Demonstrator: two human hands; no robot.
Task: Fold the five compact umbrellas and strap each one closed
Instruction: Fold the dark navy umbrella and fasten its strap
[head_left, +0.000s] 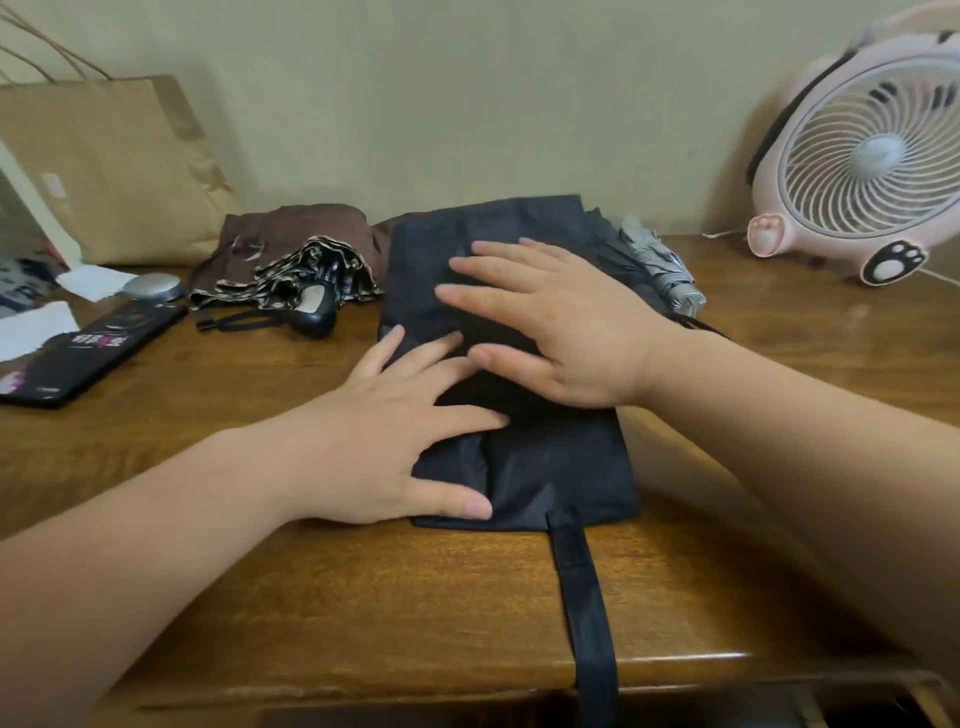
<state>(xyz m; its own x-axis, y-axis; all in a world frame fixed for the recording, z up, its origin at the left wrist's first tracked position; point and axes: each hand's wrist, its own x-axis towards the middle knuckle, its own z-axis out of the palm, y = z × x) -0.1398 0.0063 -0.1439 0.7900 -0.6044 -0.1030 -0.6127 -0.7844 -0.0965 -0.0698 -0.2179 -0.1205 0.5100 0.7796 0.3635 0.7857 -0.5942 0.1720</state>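
A black umbrella (561, 467) lies flattened on the wooden table (311, 597), its canopy spread in flat panels. Its black strap (584, 613) trails over the table's front edge. My left hand (395, 441) presses flat on the lower left part of the canopy with fingers spread. Further back, my right hand (556, 327) lies flat on the fabric, fingers straight and pointing left. Behind on the left sit a brown umbrella (291, 228) and a black patterned umbrella (311, 280) with a black handle. A grey umbrella (660, 265) peeks out behind the black one on the right.
A brown paper bag (109, 166) leans on the wall at the back left. A black box (88, 353), white papers (31, 327) and a small silver object (150, 287) lie at the left. A pink desk fan (862, 156) stands at the back right.
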